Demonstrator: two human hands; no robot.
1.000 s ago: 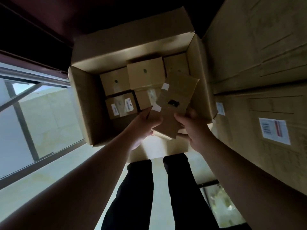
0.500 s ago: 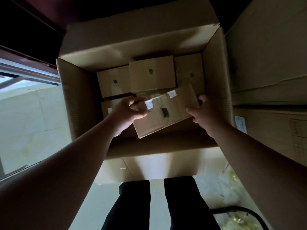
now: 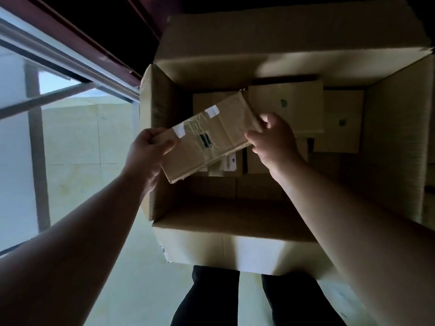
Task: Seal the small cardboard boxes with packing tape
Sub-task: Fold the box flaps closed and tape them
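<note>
Change: half a second ago the small cardboard box was held inside the outline of the large open carton; now it is further left, and its left end reaches over the carton's left wall.
Camera: the window frame now fills the left of the view.
Left hand: grips the box's left end, thumb on the top face and fingers curled underneath.
Right hand: pinches the box's right end, thumb at the near edge and fingers round the far corner.
Box in the grip: spans the gap between the two hands, tilted so its right end lies farther from the person.
Box surface: clear tape crosses the top face, with two white labels and a dark mark.
Carton contents: more small boxes lie inside, below and behind the held one.
Below: the person's dark trouser legs stand on pale floor.
</note>
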